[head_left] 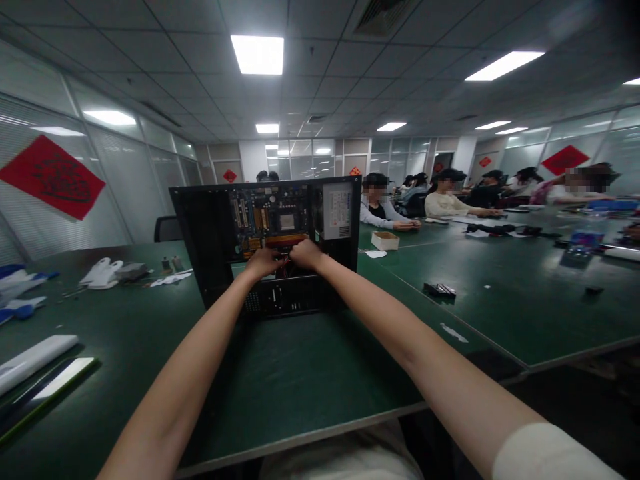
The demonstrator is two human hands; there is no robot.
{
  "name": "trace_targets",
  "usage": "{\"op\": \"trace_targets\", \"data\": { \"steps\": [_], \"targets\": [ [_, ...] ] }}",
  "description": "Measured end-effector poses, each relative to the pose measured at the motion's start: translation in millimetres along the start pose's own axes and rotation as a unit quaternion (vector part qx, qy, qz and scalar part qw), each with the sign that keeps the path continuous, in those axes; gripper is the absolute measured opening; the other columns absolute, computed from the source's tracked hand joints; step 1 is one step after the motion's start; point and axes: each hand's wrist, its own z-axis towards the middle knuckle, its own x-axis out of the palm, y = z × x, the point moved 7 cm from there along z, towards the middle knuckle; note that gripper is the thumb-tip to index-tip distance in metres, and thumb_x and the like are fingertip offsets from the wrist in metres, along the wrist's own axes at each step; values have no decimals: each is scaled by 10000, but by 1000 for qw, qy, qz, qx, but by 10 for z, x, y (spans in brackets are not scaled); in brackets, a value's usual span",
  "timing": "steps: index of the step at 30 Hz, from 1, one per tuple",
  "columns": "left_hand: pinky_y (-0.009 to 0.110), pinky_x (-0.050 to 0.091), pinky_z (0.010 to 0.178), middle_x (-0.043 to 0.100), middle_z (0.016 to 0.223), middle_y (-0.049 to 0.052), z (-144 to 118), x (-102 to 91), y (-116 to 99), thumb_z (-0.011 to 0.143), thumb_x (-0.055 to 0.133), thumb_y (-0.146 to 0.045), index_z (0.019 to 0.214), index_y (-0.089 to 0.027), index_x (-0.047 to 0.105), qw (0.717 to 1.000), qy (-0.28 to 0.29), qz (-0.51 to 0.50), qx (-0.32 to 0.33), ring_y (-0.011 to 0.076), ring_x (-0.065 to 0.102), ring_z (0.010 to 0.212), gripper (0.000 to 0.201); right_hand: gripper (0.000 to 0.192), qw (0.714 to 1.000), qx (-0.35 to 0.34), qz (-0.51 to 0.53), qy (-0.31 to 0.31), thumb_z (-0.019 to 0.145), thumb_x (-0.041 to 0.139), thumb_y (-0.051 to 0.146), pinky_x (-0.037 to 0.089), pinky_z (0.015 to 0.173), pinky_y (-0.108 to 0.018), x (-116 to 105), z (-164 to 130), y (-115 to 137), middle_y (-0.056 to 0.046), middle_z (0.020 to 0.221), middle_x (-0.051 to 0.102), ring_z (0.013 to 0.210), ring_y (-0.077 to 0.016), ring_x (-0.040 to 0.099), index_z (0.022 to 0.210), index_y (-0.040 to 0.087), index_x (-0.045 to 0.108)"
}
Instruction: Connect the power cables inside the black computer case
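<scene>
Both bare arms reach straight out from the bottom edge, from about 7 and 5 o'clock, and meet at the middle of the view. The left hand [263,262] and the right hand [306,254] sit knuckles up, side by side and nearly touching, inside an open computer case [210,240] that stands on the green table [300,373]. Both wrists are bent slightly down and the fingers curl away from the camera into a bunch of cables [287,267] just below the circuit board [265,220]. Whether the fingers pinch a cable or only rest on it cannot be told, as they are hidden behind the backs of the hands.

A grey power supply [339,211] fills the case's corner at 1 o'clock from the hands. White gloves [103,273] lie on the table at 9 o'clock, well apart. A small cardboard box [385,240] stands at 3 o'clock, beyond it other people sit at the far tables.
</scene>
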Motion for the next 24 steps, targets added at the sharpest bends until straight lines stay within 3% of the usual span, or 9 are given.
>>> {"op": "trace_targets", "data": {
  "steps": [6,12,18,24],
  "targets": [
    [255,462,687,720,665,44,16,5,27,864,519,-452,1085,-208,732,1000,2,3,-9,203,693,745,392,312,1000,22,14,7,889,446,150,466,785,-380,40,37,-39,-257,1028,690,966,-293,665,1016,69,720],
    [268,457,751,749,979,91,50,-18,16,875,506,-436,1026,-227,752,999,-12,34,-34,239,673,954,356,328,999,40,20,10,907,415,149,490,738,-370,29,55,-47,-239,990,704,934,-296,684,991,83,725],
    [276,444,669,744,913,119,117,14,52,897,438,-523,895,-217,764,995,4,69,-78,253,682,883,447,320,996,62,57,4,904,420,144,500,760,-380,42,69,-65,-235,989,704,947,-302,683,978,78,724],
    [264,424,650,745,907,111,153,52,97,914,370,-569,873,-224,762,994,21,75,-79,232,682,870,524,279,989,111,101,-4,889,470,201,505,772,-371,45,8,-150,-202,1002,707,943,-301,680,971,96,715]
  ]
}}
